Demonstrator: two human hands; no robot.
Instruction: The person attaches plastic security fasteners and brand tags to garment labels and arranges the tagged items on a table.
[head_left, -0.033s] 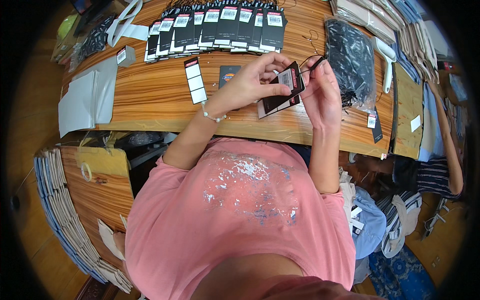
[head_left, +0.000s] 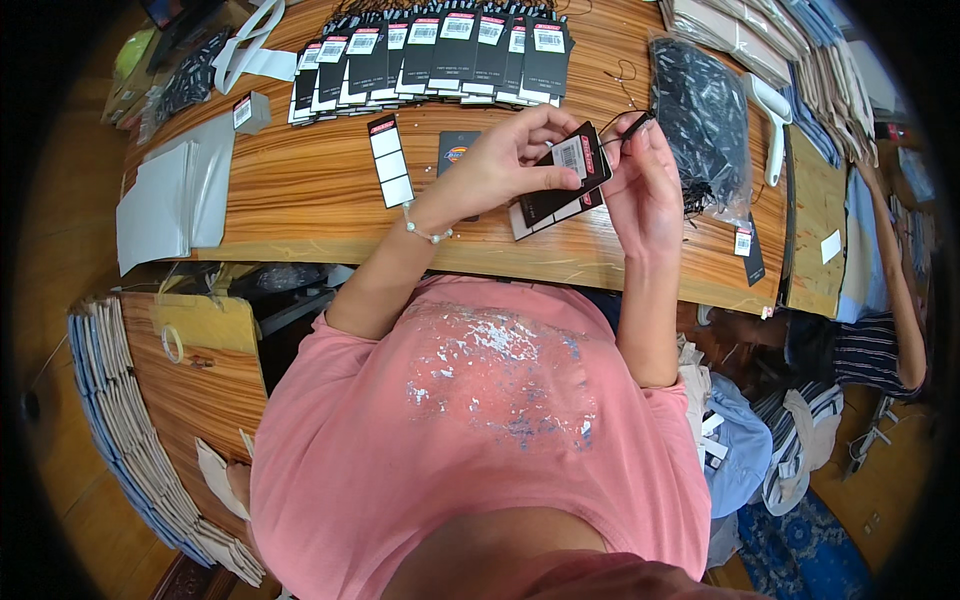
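My left hand is closed on several black hang tags, its thumb pressed on the front one, which bears a white barcode sticker. A lighter-edged tag fans out beneath. At the top corner of the tags, my right hand pinches a black string with its thumb and fingers. The string runs to the tags; whether it passes through their hole is hard to make out. Partly covered by my left forearm and hand, another dark tag lies on the table, with a white-panelled card to its left.
Rows of black hang tags lie along the far side of the wooden table. To the right are a plastic bag of black strings and a white-handled tool. White sheets lie left. Folded garments and another person's arm flank me.
The lower tag sticks out slightly farther to the left beneath the front one. Both hands stay almost exactly where they were.
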